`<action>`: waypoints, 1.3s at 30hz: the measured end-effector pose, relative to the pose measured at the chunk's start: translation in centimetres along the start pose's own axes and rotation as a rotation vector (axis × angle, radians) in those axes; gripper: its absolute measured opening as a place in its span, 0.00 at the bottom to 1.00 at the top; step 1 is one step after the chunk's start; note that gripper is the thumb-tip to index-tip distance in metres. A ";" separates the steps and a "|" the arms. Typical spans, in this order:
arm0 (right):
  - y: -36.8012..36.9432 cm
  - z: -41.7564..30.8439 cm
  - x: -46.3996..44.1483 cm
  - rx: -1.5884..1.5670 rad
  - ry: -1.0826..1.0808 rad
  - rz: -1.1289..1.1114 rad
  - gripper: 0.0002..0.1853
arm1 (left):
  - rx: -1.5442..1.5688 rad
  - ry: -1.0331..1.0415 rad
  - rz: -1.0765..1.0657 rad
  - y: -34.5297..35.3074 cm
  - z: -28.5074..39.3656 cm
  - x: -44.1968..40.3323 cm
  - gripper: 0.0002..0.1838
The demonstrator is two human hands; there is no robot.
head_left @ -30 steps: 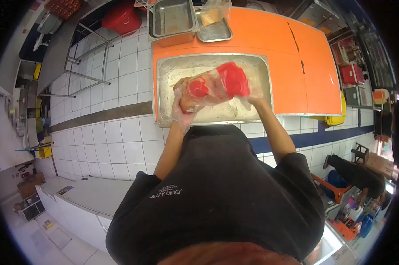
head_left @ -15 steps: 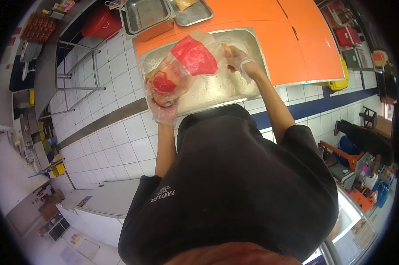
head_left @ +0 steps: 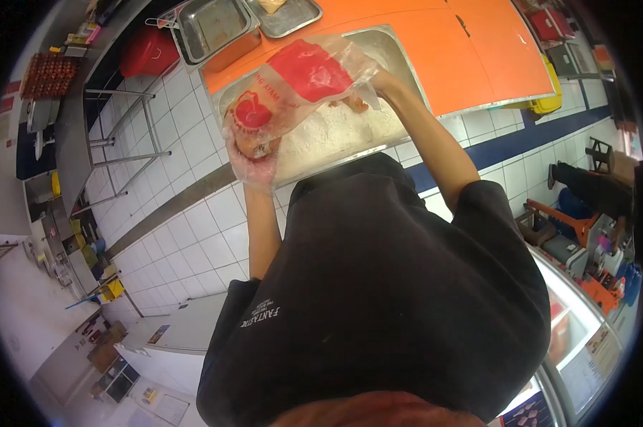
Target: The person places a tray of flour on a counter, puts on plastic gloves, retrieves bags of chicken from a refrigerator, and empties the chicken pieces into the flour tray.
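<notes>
My left hand [head_left: 256, 169], in a clear plastic glove, is closed around the bottom end of a clear plastic bag [head_left: 321, 75] with red print. Brownish food pieces [head_left: 256, 147] show through the bag in that hand. My right hand [head_left: 375, 77] is at the bag's mouth, largely covered by the plastic, and its fingers are hidden. Under the bag is a metal basin [head_left: 328, 153] with pale flour-like powder in it. An orange-brown food piece [head_left: 355, 104] shows just below the bag's edge, over the powder.
The basin is set in an orange counter [head_left: 471, 71]. A deep metal pan [head_left: 214, 28] and a shallow metal tray [head_left: 293, 21] stand beyond it. A red bucket [head_left: 147, 51] and a metal-legged table [head_left: 76, 128] are to the left. At right, a person's dark-clothed leg [head_left: 584, 178] is visible.
My right hand has gone from holding a food piece over the basin to the bag's mouth. The food piece now shows lower, over the powder. The bag is stretched farther right.
</notes>
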State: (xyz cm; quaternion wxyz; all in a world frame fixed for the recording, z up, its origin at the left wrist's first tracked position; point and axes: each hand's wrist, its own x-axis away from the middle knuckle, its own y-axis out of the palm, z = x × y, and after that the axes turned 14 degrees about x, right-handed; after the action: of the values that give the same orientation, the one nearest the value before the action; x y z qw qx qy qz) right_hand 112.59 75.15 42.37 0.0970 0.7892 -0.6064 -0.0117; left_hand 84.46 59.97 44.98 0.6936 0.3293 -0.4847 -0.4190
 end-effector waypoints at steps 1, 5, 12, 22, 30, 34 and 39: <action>0.4 -0.2 0.1 0.005 -0.022 -0.012 0.19 | -0.013 -0.032 -0.013 0.2 0.0 -0.2 0.32; 0.7 -1.4 -0.2 0.123 -0.133 -0.107 0.20 | -0.048 -0.038 -0.054 1.4 -0.9 -0.9 0.33; 1.6 -2.2 0.6 0.463 -0.356 -0.306 0.20 | 0.036 -0.133 -0.116 1.9 -1.8 -1.3 0.34; -1.2 -1.0 0.5 0.585 -0.513 -0.350 0.21 | -0.070 -0.084 -0.156 2.7 -1.5 -1.1 0.36; 1.7 -0.3 3.3 0.855 -0.366 -0.349 0.21 | 0.003 -0.137 -0.085 3.0 -2.6 -1.3 0.36; 0.2 0.5 3.2 0.765 -0.275 -0.301 0.21 | -0.016 -0.134 -0.100 2.9 -2.7 -1.1 0.41; -2.3 1.4 3.7 0.573 -0.159 -0.207 0.21 | -0.163 -0.086 -0.054 3.4 -2.8 -0.6 0.38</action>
State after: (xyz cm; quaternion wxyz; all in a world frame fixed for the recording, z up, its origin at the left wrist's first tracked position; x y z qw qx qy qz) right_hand 115.56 71.92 40.97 -0.1789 0.8385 -0.5070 0.0881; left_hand 87.90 62.09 46.80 0.6850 0.2663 -0.4694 -0.4894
